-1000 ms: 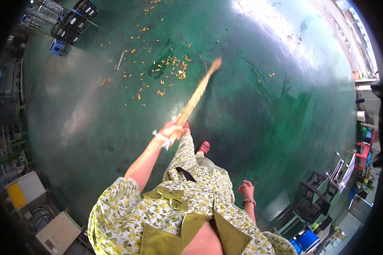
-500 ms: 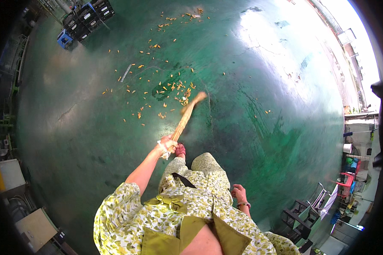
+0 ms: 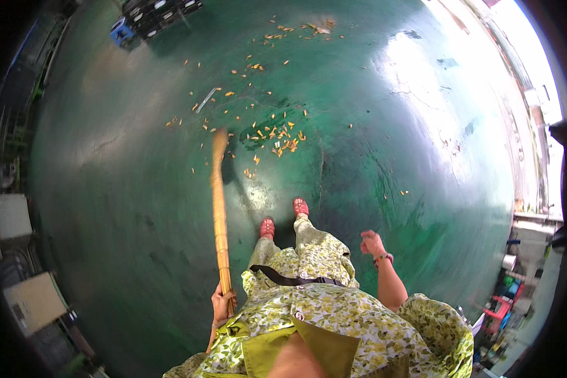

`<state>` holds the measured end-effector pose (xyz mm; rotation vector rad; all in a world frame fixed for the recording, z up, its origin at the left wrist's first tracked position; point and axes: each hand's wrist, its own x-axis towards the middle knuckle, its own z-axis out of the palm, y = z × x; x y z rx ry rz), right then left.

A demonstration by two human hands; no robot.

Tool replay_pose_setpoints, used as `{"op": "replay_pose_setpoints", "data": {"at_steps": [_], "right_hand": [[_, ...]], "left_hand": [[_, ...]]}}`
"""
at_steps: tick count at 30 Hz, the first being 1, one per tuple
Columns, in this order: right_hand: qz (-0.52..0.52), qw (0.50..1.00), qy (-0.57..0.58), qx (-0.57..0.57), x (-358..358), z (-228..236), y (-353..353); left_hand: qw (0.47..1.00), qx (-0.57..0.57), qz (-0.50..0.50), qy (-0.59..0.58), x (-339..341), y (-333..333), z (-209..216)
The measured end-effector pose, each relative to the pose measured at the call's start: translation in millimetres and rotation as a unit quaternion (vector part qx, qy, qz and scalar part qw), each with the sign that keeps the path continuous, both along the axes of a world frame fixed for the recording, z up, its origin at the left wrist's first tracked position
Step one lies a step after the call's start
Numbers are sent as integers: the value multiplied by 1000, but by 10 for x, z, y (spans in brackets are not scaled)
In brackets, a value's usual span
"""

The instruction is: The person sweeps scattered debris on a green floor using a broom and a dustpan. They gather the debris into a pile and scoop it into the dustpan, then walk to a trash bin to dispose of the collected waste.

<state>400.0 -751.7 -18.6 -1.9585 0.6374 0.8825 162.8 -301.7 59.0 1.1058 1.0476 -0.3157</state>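
Observation:
A long straw broom (image 3: 219,214) is gripped near its end by my left hand (image 3: 221,306), fingers wrapped round it, low beside my left hip. Its blurred tip points away from me above the green floor, left of a loose patch of yellow-orange leaves (image 3: 286,146). More leaves lie scattered farther ahead. On the right, my right hand (image 3: 372,243) hangs out from my body with its fingers curled in and nothing seen in them; a bracelet (image 3: 383,259) circles that wrist. My feet in red shoes (image 3: 300,206) stand between the hands.
A pale flat strip (image 3: 206,99) lies among the leaves. Dark crates (image 3: 164,14) and a blue stool-like item (image 3: 122,31) stand far left. Boxy furniture (image 3: 34,302) lines the left side. Coloured items, including a red one (image 3: 499,307), crowd the right wall.
The broom has swung left, away from the main leaf patch, and my left hand has drawn back toward my hip. My right arm has swung forward and outward. One foot has come forward.

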Motion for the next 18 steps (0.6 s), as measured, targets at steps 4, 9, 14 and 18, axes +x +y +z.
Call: {"op": "replay_pose_setpoints", "data": {"at_steps": [4,9,14,18], "right_hand": [[-18,997,-32,66,646,226,236],[56,996,4,75,808,-6,-48],[128,984,115,-38,598,9,-540],[91,984,142,-50,652,77,-788]], "left_hand": [[982,-7,144,125,-838,-251,-339],[944,-11,320,77,-766,-176,-145],[821,-294,489,18,-819,-36,-933],[834,-355,421,-25,-45,-452,-1113]]}}
